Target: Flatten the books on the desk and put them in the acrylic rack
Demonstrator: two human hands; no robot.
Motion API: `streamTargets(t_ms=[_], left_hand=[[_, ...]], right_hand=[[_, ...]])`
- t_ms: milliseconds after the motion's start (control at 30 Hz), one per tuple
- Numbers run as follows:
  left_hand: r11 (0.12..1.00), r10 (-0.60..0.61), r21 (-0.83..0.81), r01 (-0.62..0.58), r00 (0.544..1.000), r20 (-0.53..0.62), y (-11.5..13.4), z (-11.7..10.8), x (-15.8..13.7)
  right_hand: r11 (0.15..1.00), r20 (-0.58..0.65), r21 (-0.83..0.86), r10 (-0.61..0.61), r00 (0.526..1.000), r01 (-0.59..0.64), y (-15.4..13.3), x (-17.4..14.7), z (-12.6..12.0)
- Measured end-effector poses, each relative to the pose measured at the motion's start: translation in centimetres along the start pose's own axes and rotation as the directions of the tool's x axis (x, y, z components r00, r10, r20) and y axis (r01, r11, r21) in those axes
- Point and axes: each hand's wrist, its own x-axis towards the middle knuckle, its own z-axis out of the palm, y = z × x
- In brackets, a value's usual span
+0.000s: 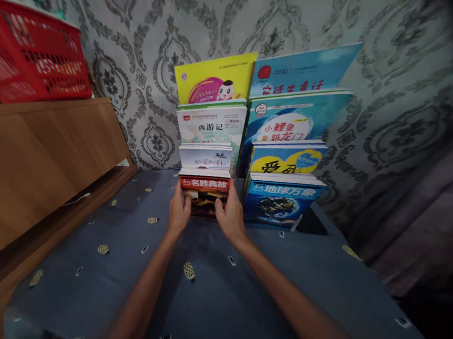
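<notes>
My left hand (179, 211) and my right hand (232, 214) clasp the two sides of a red-topped book (205, 188) at the front of the left row, thumbs on its cover. Behind it, stepped upward, stand a pale book (205, 157), a white book (211, 121) and a tall yellow book (219, 76). The right row, close to my right hand, has a blue book with a globe (280, 204) in front. Behind that rise a yellow-and-blue book (288, 158), a teal book (296, 114) and a tall blue book (305, 69). The books' lower backs are hidden.
A dark blue cloth (217, 306) with pineapple prints covers the table. On a wooden cabinet (45, 163) at left sits a red plastic basket (29, 54). Patterned wallpaper (154, 50) backs the books, and dark fabric (422, 222) hangs at right.
</notes>
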Motion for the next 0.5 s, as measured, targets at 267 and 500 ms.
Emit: streamTargets(t_ms=[267, 500], left_hand=[[0.994, -0.111, 0.013, 0.111, 0.993, 0.039, -0.8, 1.3, -3.7], [0.986, -0.168, -0.001, 0.169, 0.985, 0.040, -0.3, 1.1, -4.6]], right_hand=[[0.999, 0.026, -0.012, 0.038, 0.999, -0.038, -0.2, -1.3, -0.4], [0.997, 0.091, 0.028, 0.075, 0.993, -0.078, -0.6, -1.5, -1.7]])
